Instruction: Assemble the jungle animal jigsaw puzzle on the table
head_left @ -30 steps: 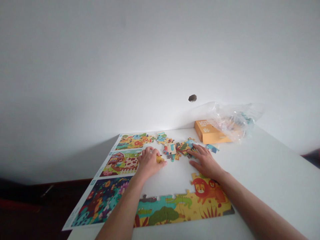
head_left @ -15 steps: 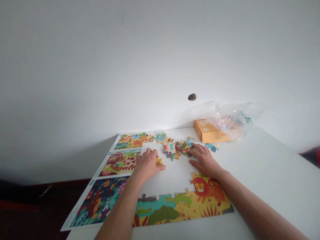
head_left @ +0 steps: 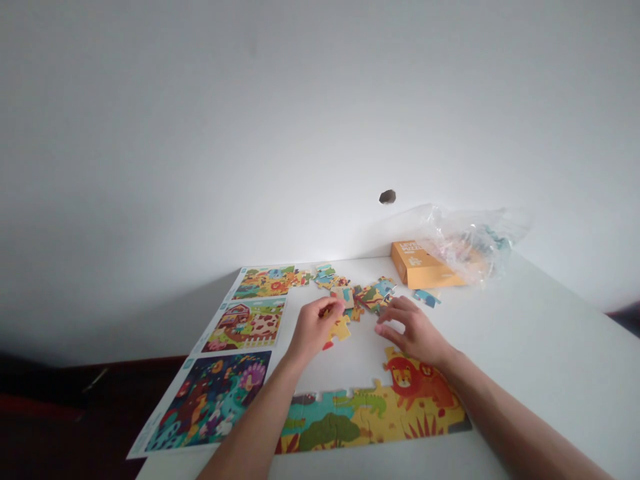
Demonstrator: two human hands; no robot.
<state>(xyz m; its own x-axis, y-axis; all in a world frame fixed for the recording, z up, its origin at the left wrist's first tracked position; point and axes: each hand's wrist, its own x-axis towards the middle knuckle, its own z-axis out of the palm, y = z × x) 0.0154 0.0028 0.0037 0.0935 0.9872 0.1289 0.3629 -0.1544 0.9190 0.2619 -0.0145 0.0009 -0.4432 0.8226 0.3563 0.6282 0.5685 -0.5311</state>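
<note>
My left hand (head_left: 316, 327) is closed in a pinch beside the loose puzzle pieces. A yellow puzzle piece (head_left: 341, 328) with a bit of red shows under its fingers, partly covered by the hand. My right hand (head_left: 414, 330) has its fingers loosely curved and apart, just right of the pile of loose puzzle pieces (head_left: 373, 297), nothing seen in it. Nearer to me lies a joined strip of puzzle (head_left: 370, 417) with lions, a crocodile and a green tree. The right wrist is over its upper right part.
A picture sheet (head_left: 203, 353) with several printed scenes lies along the table's left side. At the back right, an orange puzzle box (head_left: 425, 270) stands against the wall, a clear plastic bag (head_left: 467, 243) over it. A blue piece (head_left: 427, 297) lies before the box.
My left hand has moved right, from the sheet's edge toward the pile, fingers now pinched; the yellow piece is farther right too. My right hand has drawn back slightly from the pile, its fingers curling more.
</note>
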